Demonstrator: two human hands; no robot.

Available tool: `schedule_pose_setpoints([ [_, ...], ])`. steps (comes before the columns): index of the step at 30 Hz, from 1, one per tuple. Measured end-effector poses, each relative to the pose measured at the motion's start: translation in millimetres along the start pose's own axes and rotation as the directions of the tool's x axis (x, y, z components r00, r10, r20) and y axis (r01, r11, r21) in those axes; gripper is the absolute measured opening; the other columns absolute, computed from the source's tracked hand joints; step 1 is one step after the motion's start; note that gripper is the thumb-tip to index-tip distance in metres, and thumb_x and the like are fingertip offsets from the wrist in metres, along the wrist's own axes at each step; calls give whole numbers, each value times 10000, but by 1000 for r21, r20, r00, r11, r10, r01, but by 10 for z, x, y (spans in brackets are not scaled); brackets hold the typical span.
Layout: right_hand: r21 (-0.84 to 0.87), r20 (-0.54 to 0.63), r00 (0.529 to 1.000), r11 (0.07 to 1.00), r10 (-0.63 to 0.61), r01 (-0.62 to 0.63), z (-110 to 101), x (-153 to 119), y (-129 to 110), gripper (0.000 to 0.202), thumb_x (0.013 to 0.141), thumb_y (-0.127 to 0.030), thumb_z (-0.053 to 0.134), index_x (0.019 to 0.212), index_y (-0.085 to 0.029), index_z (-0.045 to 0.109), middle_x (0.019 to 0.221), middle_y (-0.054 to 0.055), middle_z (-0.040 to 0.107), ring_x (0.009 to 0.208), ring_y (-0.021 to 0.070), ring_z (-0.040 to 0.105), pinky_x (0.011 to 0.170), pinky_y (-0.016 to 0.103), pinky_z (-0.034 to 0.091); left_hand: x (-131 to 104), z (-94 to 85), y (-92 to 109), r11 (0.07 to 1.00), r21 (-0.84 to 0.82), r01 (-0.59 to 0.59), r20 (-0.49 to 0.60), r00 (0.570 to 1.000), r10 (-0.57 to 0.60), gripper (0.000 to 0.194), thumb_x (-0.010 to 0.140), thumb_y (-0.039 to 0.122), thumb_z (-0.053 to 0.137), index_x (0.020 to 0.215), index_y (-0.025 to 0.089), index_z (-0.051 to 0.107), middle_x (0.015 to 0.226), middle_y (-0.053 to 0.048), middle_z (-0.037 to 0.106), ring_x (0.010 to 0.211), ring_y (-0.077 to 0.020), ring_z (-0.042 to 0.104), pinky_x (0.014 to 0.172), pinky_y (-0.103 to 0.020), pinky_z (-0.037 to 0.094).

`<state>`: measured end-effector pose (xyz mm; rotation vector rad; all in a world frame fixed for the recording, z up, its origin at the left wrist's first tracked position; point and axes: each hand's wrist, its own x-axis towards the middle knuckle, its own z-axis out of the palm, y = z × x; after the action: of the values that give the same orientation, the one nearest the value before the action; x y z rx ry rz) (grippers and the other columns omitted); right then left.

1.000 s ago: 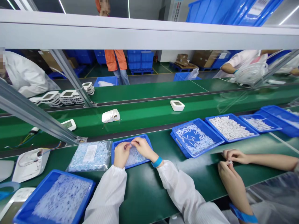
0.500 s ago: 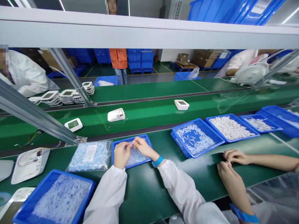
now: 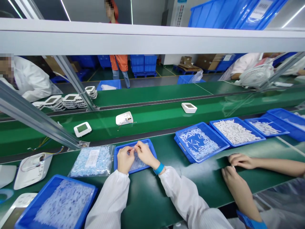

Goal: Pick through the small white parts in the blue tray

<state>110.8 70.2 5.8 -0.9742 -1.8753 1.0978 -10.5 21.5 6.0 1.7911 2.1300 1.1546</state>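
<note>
My left hand (image 3: 124, 159) and my right hand (image 3: 145, 154) are close together above a small blue tray (image 3: 152, 152). Fingers of both hands are pinched; whatever they hold is too small to make out. Small pale blue-white pieces (image 3: 136, 164) lie in the tray beneath, partly covered by my hands. Left of this tray is a clear plastic bag (image 3: 79, 167) of similar pieces with a white label. Nearer me, at lower left, a larger blue tray (image 3: 23, 213) holds many thin pale pieces. A blue band circles my right wrist.
To the right are blue trays (image 3: 188, 156) of small white parts and a co-worker's two hands (image 3: 238, 168). White device housings (image 3: 82, 129) ride the green belt (image 3: 154, 117) ahead. A metal post (image 3: 47, 122) slants at left; an open white housing (image 3: 33, 170) lies below it.
My fingertips have shifted slightly and remain pinched over the tray. The housings on the belt have moved right. The person in orange in the background has changed stance.
</note>
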Motion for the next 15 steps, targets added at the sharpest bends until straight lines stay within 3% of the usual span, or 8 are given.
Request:
schedule_pose_setpoints([
  [2, 306, 13, 992, 944, 127, -125, -23, 39, 24, 129, 859, -245, 488, 745, -185, 500, 680, 2, 590, 658, 136, 571, 664, 261, 454, 45, -66, 36, 998, 44, -52, -14, 999, 53, 182, 808, 259, 498, 731, 198, 651, 765, -37, 683, 765, -198, 601, 766, -329, 413],
  [5, 673, 181, 939, 660, 292, -335, -120, 96, 53, 129, 768, -275, 617, 772, -160, 558, 670, 5, 616, 607, 118, 582, 645, 256, 474, 192, -209, 139, 973, 160, -163, 78, 985, 152, 182, 805, 313, 531, 725, 217, 664, 761, -35, 685, 788, -213, 602, 760, -340, 395],
  [7, 752, 295, 903, 508, 313, -421, -199, 121, 61, 161, 712, -251, 676, 790, -137, 594, 687, 17, 628, 605, 113, 585, 624, 245, 469, 318, -288, 240, 944, 233, -234, 200, 961, 189, 184, 787, 347, 559, 698, 232, 671, 745, -34, 687, 793, -226, 609, 752, -346, 388],
  [9, 778, 362, 879, 420, 310, -468, -262, 139, 68, 150, 723, -248, 665, 774, -119, 608, 670, 27, 620, 606, 115, 580, 606, 241, 463, 434, -318, 357, 909, 292, -298, 316, 927, 203, 178, 770, 340, 569, 675, 230, 672, 722, -43, 685, 782, -233, 619, 750, -353, 385],
  [12, 806, 394, 861, 329, 322, -492, -300, 165, 85, 162, 777, -266, 605, 723, -113, 607, 614, 23, 581, 557, 104, 534, 553, 228, 434, 561, -277, 528, 855, 371, -362, 421, 886, 192, 182, 736, 348, 591, 646, 204, 655, 679, -70, 675, 750, -255, 633, 746, -375, 390],
  [15, 841, 366, 877, 293, 311, -455, -272, 185, 123, 125, 732, -203, 646, 650, -130, 586, 537, -23, 493, 479, 76, 437, 490, 200, 367, 695, -202, 652, 829, 410, -380, 486, 860, 154, 289, 688, 469, 622, 601, 195, 633, 659, -88, 668, 720, -285, 638, 723, -395, 410],
])
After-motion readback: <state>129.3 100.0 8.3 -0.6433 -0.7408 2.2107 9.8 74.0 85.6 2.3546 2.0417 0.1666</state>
